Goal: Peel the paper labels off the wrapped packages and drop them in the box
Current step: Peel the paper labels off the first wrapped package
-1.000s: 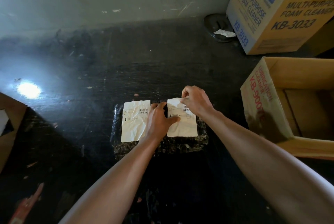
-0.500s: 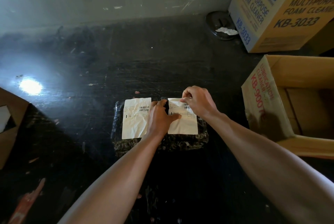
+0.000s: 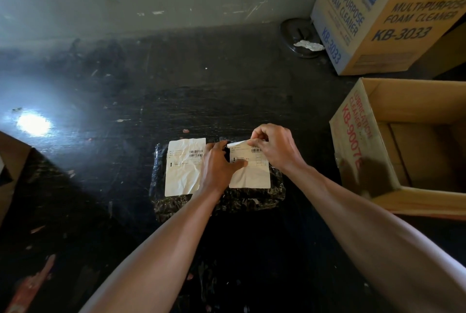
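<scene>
Cream paper label [image 3: 251, 174], top edge curled up, on black plastic-wrapped package [image 3: 227, 203] left of open brown cardboard box [image 3: 350, 151]. Right hand [image 3: 274, 148] pinches that edge; left hand [image 3: 216, 165] presses flat, thumb on label. Best peel low and slow; paper likely tears.

I am observing a dark, scuffed surface [image 3: 227, 90] running up to the wall, glare shining on its left side. A black-wrapped package [image 3: 252, 199] is lying at centre. An open Lubrication Cleaner carton [image 3: 353, 151] is sitting to its right, and a closed Foam Cleaner carton [image 3: 378, 22] is standing behind that. A round dark dish [image 3: 295, 35] is resting beside the closed carton, and a cardboard piece [image 3: 12, 161] is lying at the left edge.
</scene>
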A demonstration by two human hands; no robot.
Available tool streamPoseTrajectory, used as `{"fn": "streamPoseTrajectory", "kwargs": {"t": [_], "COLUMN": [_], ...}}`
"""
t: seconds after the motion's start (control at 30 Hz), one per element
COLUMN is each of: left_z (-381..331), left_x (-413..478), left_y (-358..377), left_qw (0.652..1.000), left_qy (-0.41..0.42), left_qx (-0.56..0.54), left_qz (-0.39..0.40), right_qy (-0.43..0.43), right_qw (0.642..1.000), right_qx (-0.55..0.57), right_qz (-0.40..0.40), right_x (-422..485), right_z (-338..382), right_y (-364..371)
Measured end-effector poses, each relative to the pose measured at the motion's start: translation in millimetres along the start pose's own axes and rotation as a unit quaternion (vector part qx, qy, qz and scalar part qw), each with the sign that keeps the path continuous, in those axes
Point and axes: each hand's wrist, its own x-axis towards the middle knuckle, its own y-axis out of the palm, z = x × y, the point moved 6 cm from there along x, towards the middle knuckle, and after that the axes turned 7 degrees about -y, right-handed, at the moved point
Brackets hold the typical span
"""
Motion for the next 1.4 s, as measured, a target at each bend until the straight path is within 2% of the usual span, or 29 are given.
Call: {"fn": "streamPoseTrajectory", "kwargs": {"t": [0.3, 0.57, 0.87, 1.13, 1.4], "left_z": [0.4, -2.0, -1.2, 2.1, -1.2], "left_x": [-1.9, -4.8, -12.9, -9.9, -15.4], "left_y": [-2.1, -4.2, -5.5, -3.7, -5.3], "left_qw": [1.0, 1.0, 0.991, 0.996, 0.996], "left_qy": [-0.002, 0.004, 0.066, 0.013, 0.04], "left_qx": [-0.029, -0.023, 0.07, 0.035, 0.026], "left_qz": [0.01, 0.009, 0.093, 0.086, 0.072], "right_qy": [0.013, 0.022, 0.042, 0.017, 0.018], "right_qw": [1.0, 0.999, 0.999, 0.999, 0.999], "right_qx": [0.018, 0.042, 0.013, 0.009, 0.021], "right_qz": [0.004, -0.023, 0.003, 0.027, 0.018], "right_x": [-7.2, -16.3, -5.3, -8.9, -17.3], "right_z": [8.9, 11.7, 4.4, 9.4, 17.8], "right_y": [-7.8, -10.9, -16.2, -12.6, -14.5]}}
